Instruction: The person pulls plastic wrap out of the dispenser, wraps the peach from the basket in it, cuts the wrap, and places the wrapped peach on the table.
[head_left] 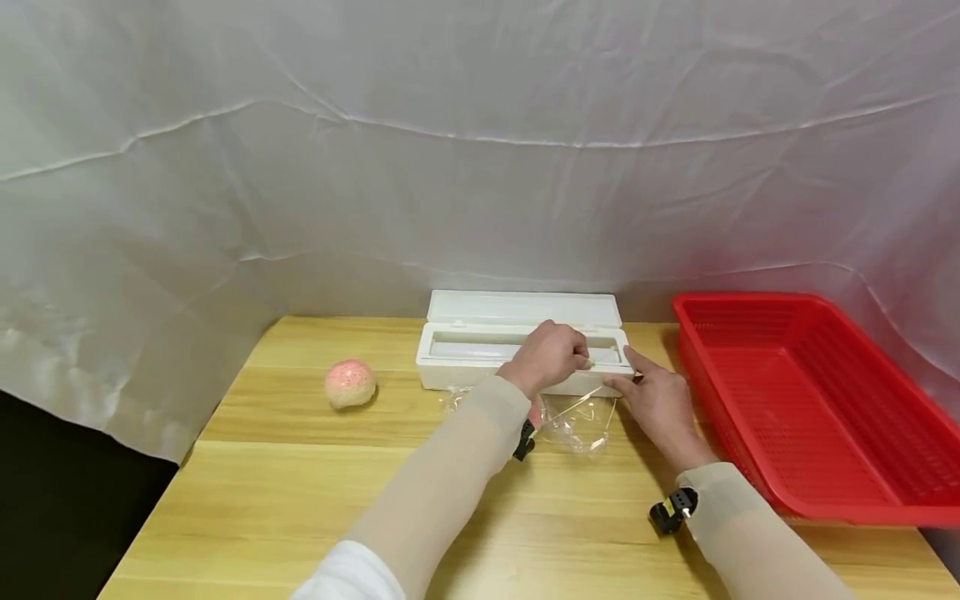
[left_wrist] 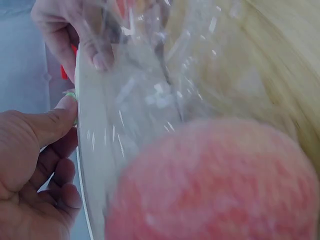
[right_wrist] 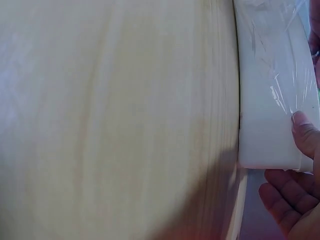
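Observation:
A white cling film box (head_left: 457, 375) stands lid-up at the back of the table, a white roll inside. Clear cling film (head_left: 588, 425) hangs over its front wall onto the wood. My left hand (head_left: 550, 354) pinches a small green slide cutter (left_wrist: 71, 95) at the box's front rim, near the right end. With thumb on the front wall and fingers round the end, my right hand (head_left: 662, 404) grips the box and touches the film. A pink peach (left_wrist: 215, 185) sits in front of the box by the film, mostly hidden behind my left wrist in the head view.
A second peach (head_left: 350, 384), pink and cream, rests on the table left of the box. To the right is a large red plastic basket (head_left: 731, 433), close beside my right arm. A pale cloth (head_left: 480, 208) hangs behind the wooden table (head_left: 300, 475).

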